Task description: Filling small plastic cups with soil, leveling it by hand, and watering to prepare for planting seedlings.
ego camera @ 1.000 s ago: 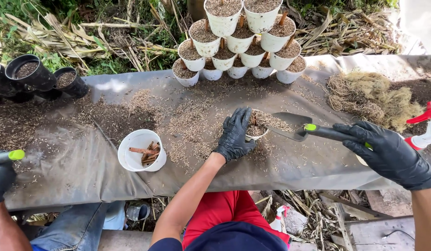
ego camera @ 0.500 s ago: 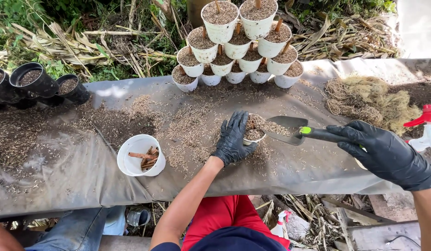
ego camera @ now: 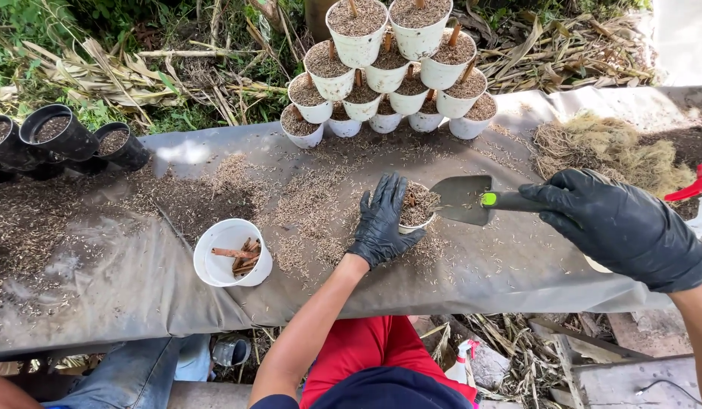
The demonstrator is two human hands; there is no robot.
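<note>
My left hand [ego camera: 384,222], in a black glove, grips the side of a small white pot [ego camera: 417,207] filled with husk mix on the grey sheet. My right hand [ego camera: 622,227], also gloved in black, holds a metal trowel [ego camera: 464,200] by its dark handle with a green band. The trowel's blade rests level at the pot's right rim. A white cup [ego camera: 230,254] with brown stick pieces stands to the left of my left arm.
A stacked pile of filled white pots [ego camera: 389,64] stands at the back. Black pots [ego camera: 59,136] sit at the far left. Loose husks cover the grey sheet [ego camera: 124,295]. A heap of dry fibre [ego camera: 616,144] and a red spray trigger [ego camera: 695,185] lie right.
The view has shifted slightly; the trowel blade has moved in to the pot's rim. A gloved hand with a green-tipped tool at the far left edge is out of sight now.
</note>
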